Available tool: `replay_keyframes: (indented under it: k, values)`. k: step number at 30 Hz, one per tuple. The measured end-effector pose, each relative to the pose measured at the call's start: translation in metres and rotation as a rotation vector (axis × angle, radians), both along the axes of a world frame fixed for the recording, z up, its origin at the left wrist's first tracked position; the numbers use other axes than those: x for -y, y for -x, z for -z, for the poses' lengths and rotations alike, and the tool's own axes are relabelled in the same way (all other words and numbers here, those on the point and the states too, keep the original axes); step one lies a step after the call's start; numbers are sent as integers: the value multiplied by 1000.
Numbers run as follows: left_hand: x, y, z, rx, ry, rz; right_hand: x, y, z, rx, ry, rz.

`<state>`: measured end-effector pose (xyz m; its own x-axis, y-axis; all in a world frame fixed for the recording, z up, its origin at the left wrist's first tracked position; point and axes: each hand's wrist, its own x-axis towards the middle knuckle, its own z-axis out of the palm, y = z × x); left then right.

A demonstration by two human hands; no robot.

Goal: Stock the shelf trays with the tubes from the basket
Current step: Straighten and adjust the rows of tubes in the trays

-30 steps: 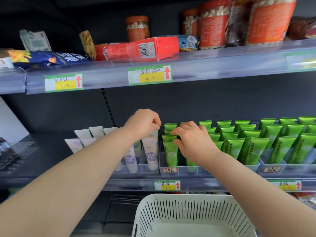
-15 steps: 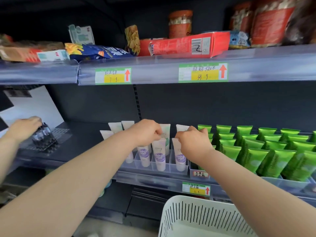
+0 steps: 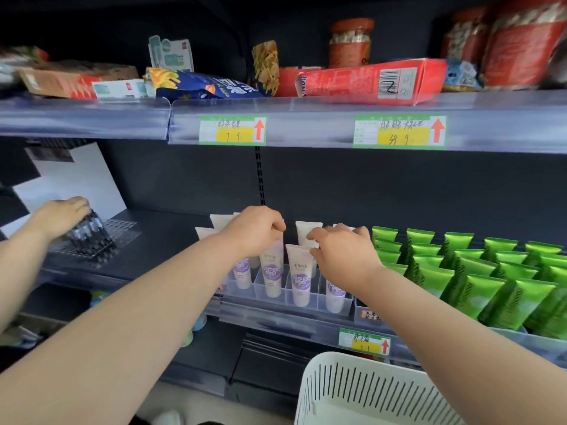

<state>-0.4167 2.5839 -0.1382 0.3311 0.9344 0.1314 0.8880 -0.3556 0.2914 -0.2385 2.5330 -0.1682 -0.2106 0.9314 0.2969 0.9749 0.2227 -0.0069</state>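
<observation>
White tubes (image 3: 300,277) with purple labels stand cap-down in the clear tray (image 3: 317,299) on the middle shelf, just below the view's centre. The left hand (image 3: 254,231) has its fingers curled tight, pinching the crimped top of one front tube (image 3: 271,265). At its 3 o'clock the right hand (image 3: 343,253) curls its fingers against the edge of a rear tube (image 3: 306,231); whether they clamp it cannot be told. Green tubes (image 3: 460,271) fill trays further toward 3 o'clock. The white basket (image 3: 352,391) sits at 5 o'clock. At 9 o'clock another hand (image 3: 61,213) rests on dark packs (image 3: 89,237).
</observation>
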Motion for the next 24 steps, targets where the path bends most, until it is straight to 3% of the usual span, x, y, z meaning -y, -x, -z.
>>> replay_keyframes:
  k: [10,24]
  values:
    - [-14,47,6,-224,-62,-154,-31,55,-2,-10,119,-116]
    - [-26,64,22,-350,8,-96,-40,73,1,46,174,-65]
